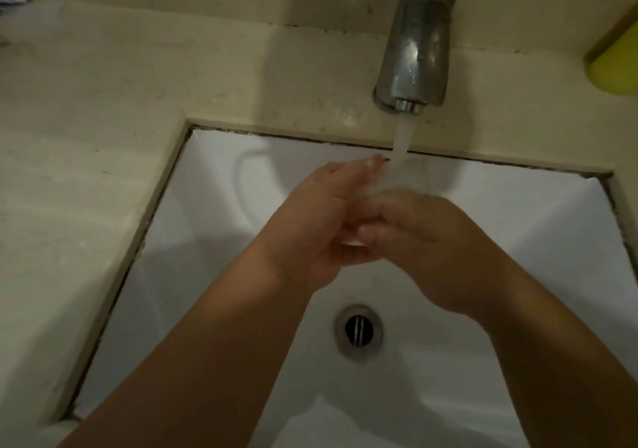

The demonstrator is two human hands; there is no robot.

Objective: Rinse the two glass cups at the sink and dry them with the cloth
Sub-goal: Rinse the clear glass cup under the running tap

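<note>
White porcelain frames the moment: over the sink (518, 240), a person's two hands meet under running water (402, 144) that falls from the steel tap (419, 40) at 12 o'clock. The left hand (321, 226) has its fingers extended up toward the stream; the right hand (424, 237) lies against it from 3 o'clock, fingers curled inward. Something pale and glossy shows between the palms, possibly a glass cup, but the blur makes it too unclear to say, and whether either hand is actually holding anything cannot be told. No cup is plainly in view, nor is the cloth. The drain (358, 330) sits at 6 o'clock below the hands, and a yellow object (614, 57) stands on the counter (103, 119) at 2 o'clock. Judging by the task, wet glass will be slippery, rigid and breakable against porcelain, so a cup is best taken round its body with the whole hand, not by the rim.
</note>
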